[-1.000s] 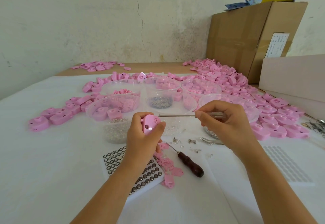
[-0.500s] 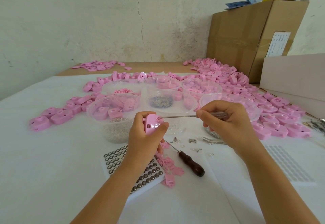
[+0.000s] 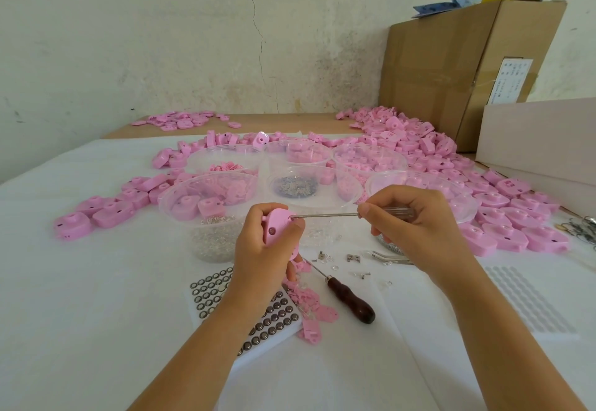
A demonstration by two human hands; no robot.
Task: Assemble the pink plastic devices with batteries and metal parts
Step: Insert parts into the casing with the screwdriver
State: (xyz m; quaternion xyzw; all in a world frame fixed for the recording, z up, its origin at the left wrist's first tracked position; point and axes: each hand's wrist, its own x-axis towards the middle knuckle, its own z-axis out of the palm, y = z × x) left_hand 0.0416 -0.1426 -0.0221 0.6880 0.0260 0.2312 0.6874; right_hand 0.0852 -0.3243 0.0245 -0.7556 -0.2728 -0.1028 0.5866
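Note:
My left hand (image 3: 261, 255) grips a pink plastic device (image 3: 278, 226) upright above the table, thumb across its face. My right hand (image 3: 416, 226) holds a clear-handled screwdriver (image 3: 325, 215) level; its thin metal shaft runs left and its tip sits in the top right edge of the device. A white tray of button batteries (image 3: 274, 317) lies under my left wrist. Small metal parts (image 3: 351, 259) are scattered on the white cloth between my hands.
Several clear plastic bowls (image 3: 209, 204) of pink pieces and metal bits stand just beyond my hands. Heaps of pink devices (image 3: 503, 217) spread right and left. A wooden-handled awl (image 3: 350, 301), tweezers (image 3: 387, 257) and pink scraps (image 3: 309, 307) lie near. A cardboard box (image 3: 451, 72) stands at the back right.
The screwdriver tip has moved left into the device's edge. My left hand has turned the device slightly and lifted it a little. My right hand stays in much the same place.

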